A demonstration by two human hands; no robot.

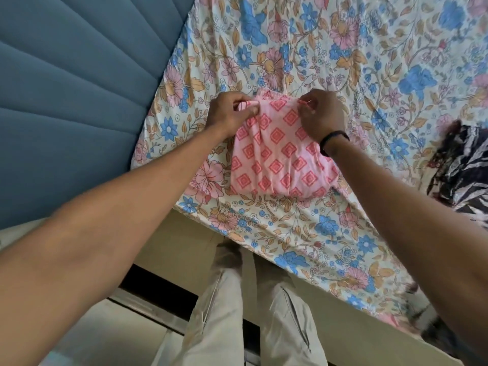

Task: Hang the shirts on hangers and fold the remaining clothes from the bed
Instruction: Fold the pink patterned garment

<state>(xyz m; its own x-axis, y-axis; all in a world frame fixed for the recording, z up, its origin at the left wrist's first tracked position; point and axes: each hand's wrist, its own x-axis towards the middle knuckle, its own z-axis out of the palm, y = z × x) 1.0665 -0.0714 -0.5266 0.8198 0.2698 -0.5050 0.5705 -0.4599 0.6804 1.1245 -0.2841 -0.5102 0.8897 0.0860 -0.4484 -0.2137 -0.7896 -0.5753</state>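
My left hand (232, 112) and right hand (323, 114) are pinching the pink garment's (280, 157) far edge on the bed (330, 48), nearly folded; striped garment (462, 167) is waiting unfolded.

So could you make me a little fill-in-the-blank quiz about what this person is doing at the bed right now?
1. Both hands pinch the far edge of a folded ____ garment with a diamond pattern.
2. The right hand has a ____ band on its wrist.
3. The bedsheet is printed with ____.
4. The padded headboard, beside the left hand, is ____ in colour.

Missing words: pink; black; flowers; blue
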